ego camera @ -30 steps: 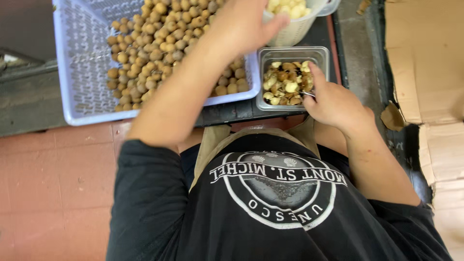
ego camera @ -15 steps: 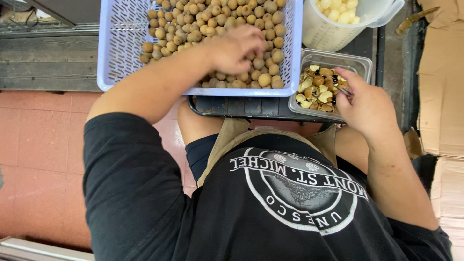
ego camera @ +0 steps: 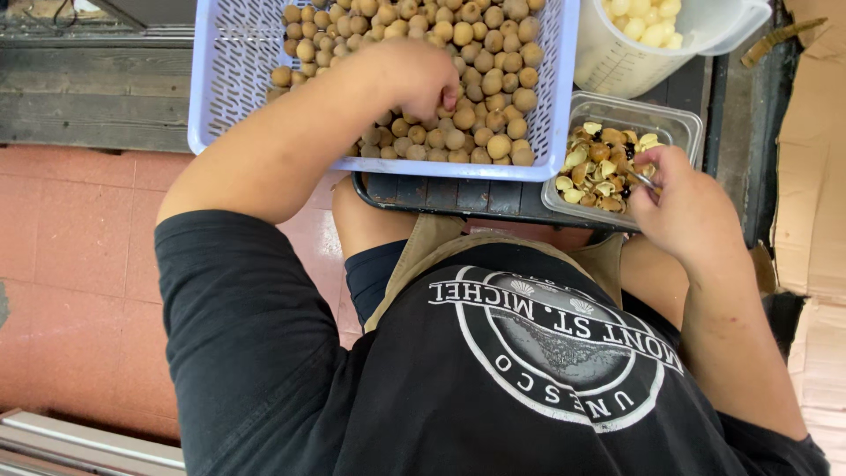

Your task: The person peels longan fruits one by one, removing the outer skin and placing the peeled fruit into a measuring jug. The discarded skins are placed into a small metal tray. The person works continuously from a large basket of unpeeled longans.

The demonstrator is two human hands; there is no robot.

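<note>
A lavender perforated plastic basket (ego camera: 229, 79) holds a heap of small round brown fruits (ego camera: 493, 97). My left hand (ego camera: 410, 79) reaches into the heap with its fingers curled down among the fruits; whether one is in its grip is hidden. My right hand (ego camera: 683, 211) rests at the near edge of a clear plastic tray (ego camera: 683, 123) filled with brown shells and dark seeds (ego camera: 599, 163). It pinches a small metal tool (ego camera: 646, 180) over the tray.
A white plastic jug (ego camera: 617, 62) of peeled pale fruit stands behind the clear tray. Basket and tray sit on a dark ribbed surface (ego camera: 458, 196). Cardboard (ego camera: 815, 167) lies at the right, red floor tiles (ego camera: 79, 264) and a wooden plank (ego camera: 88, 97) at the left.
My left hand has come away from the white jug and down into the basket of brown fruits. My right hand has stayed at the clear tray.
</note>
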